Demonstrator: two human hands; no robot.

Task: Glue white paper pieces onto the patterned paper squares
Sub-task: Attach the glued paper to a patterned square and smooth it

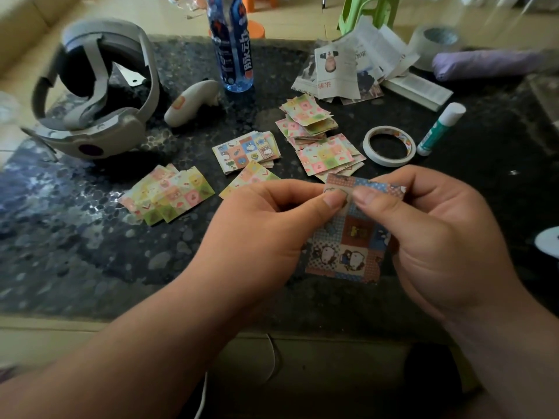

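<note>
I hold one square (348, 246) in both hands toward the front edge of the surface (90, 252), a little right of middle. My left hand (272, 225) pinches its top edge between thumb and forefinger. My right hand (438, 237) pinches the same edge just beside it, so the two thumbs nearly touch. The top strip looks folded toward me. A pale sliver shows between the thumbs, but I cannot tell whether a white piece sits under my fingers (334, 201). Nor can I tell if the square's lower edge touches the surface.

As I judge it, most of the job is left. Several piles (246, 151) of squares lie loose across the middle of the surface, pattern side up, and none shows white paper stuck on. The glue stick (440, 128) lies capped toward the right edge, well apart from my hands, with a tape roll (388, 146) just beside it. So no gluing is in hand now; this looks more like creasing or pressing the one square.

The only container is the bottle (231, 55) at the middle of the back edge. It is clear with a blue label, and I cannot tell how full it is. The papers sit in nothing. Printed cuttings (341, 71) heap toward the back right, and a headset (96, 86) fills the back left corner.
</note>
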